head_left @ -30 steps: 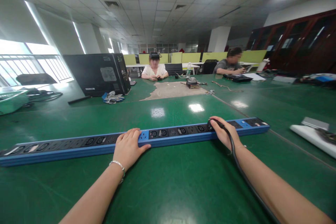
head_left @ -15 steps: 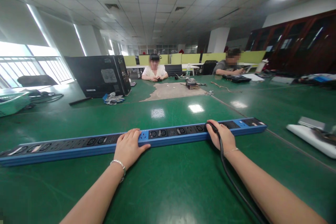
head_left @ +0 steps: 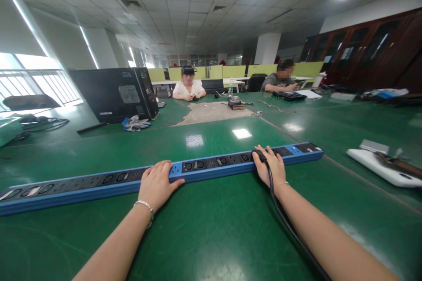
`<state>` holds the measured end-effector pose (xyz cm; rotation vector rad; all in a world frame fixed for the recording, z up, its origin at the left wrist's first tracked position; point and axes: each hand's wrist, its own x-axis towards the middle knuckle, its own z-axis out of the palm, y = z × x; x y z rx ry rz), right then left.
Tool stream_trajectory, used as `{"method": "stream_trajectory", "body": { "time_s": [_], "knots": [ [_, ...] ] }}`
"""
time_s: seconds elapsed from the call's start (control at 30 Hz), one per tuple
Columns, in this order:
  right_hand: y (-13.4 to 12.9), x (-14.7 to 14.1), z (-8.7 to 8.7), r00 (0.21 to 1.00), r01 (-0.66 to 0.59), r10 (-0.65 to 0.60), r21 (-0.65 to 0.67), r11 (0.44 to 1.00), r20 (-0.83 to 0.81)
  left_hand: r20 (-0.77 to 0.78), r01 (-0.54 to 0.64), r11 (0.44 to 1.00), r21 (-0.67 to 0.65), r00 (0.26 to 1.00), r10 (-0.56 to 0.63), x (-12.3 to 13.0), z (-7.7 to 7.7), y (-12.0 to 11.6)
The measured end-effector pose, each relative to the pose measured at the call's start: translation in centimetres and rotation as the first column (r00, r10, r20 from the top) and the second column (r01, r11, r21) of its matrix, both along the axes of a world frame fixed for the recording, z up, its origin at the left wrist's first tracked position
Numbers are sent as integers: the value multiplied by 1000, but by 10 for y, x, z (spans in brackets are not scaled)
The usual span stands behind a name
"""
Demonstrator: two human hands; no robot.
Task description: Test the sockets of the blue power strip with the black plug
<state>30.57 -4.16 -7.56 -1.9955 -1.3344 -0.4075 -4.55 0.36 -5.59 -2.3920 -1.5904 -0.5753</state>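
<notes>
A long blue power strip with black sockets lies across the green table, its left end cut off by the picture's edge. My left hand is wrapped over it near the middle, thumb along the front side and fingers on top. Farther right, my right hand grips a black power plug against the strip's socket face. Fingers cover part of the plug, so I cannot tell how deep it sits. Its black cable runs down beneath my right forearm toward the bottom edge.
A black computer case stands back left, with gloves beside it. A white device lies at right. Two people sit across the green table; a bottle and a round metal part stand between them.
The whole view has shifted, so the table and strip appear farther left. Both hands keep their places on the strip, and the plug stays in my right hand.
</notes>
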Motion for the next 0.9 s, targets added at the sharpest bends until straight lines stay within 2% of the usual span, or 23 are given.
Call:
{"method": "stream_trajectory", "body": {
  "time_s": [0.23, 0.4, 0.53, 0.67, 0.73, 0.8, 0.9],
  "knots": [
    [2, 0, -4, 1000, 4, -3, 10, 1000, -20, 1, 1, 1000, -7, 1000, -1, 1, -1, 1],
    [9, 0, -7, 993, -12, 26, 123, 992, -112, -6, 2, 1000, 9, 1000, -2, 0, -2, 1],
    [8, 1, 1, 967, -24, 82, 237, 971, -240, 0, 9, 1000, 10, 1000, -9, -1, -2, 1],
    [1, 2, 15, 876, 84, 118, 388, 918, -468, 3, 10, 1000, 6, 1000, -10, 0, -1, 1],
    [-2, -5, 20, 851, 22, 184, 383, 924, -493, 0, 5, 1000, 2, 1000, -5, 0, -1, 0],
    [-3, -20, 22, 835, -135, 288, 332, 933, -468, 0, 0, 1000, -4, 1000, 0, 1, 0, -1],
    [1, -55, 23, 801, -335, 427, 276, 901, -420, 6, 3, 1000, -12, 1000, -3, 1, 1, -2]
  ]
}}
